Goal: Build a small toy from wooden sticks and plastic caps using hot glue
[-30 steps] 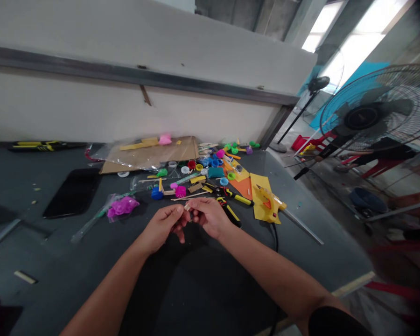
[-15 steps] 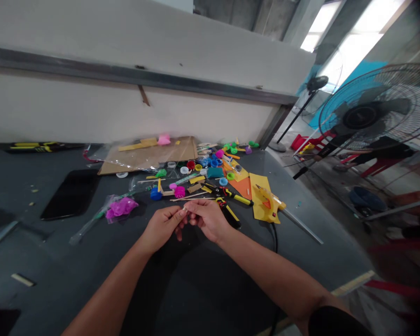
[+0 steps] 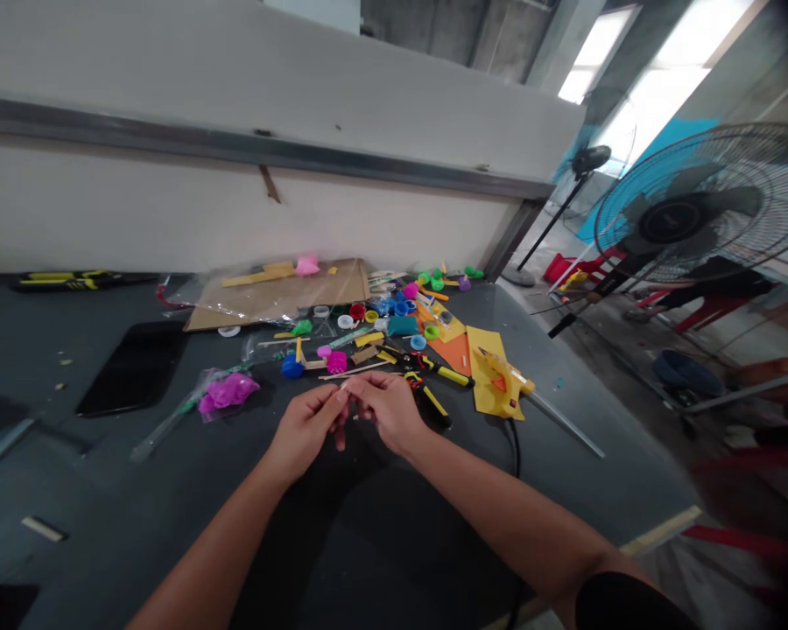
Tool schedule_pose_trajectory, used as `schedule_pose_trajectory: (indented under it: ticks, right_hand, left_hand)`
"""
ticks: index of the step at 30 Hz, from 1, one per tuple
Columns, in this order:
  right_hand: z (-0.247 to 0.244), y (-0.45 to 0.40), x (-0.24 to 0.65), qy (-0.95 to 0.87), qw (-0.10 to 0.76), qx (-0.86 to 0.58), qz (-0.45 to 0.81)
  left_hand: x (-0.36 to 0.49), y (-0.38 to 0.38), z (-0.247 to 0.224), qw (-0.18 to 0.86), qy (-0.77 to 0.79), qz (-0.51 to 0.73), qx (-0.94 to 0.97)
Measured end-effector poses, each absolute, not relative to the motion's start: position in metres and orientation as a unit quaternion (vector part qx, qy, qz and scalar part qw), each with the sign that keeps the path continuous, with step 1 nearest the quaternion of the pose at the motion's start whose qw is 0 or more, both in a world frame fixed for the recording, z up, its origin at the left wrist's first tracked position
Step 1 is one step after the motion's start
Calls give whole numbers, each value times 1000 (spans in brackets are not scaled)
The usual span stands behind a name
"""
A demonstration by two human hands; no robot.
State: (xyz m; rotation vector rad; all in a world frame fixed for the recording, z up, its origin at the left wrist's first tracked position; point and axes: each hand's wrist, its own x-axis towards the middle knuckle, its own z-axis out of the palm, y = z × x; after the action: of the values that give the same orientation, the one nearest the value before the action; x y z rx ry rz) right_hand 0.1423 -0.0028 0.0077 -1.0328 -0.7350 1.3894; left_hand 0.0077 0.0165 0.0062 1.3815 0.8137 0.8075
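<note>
Over the dark table, my left hand and my right hand meet at their fingertips. Both are pinched closed, and whatever lies between them is too small to make out. Just beyond the fingertips are a blue cap with a yellow stick, a magenta cap and thin wooden sticks. Yellow-and-black pliers rest right of my right hand. A bag of purple clay lies left of my left hand.
A yellow glue gun lies on yellow paper at the right, its black cord running to the front edge. A black phone lies left. Cardboard and coloured caps sit behind. A fan stands beyond the table.
The fingers of my right hand have shifted slightly, and the small pale piece between the fingertips no longer shows. A tiny pale speck now shows on the table below them.
</note>
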Motion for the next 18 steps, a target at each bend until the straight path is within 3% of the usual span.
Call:
schedule_pose_trajectory:
  ticks: [5, 18]
  right_hand:
    - [7, -3, 146, -251, 581, -340, 696]
    - [2, 0, 144, -256, 579, -358, 687]
  left_hand:
    - [6, 17, 7, 693, 333, 372, 520]
    - [2, 21, 9, 734, 324, 337, 493]
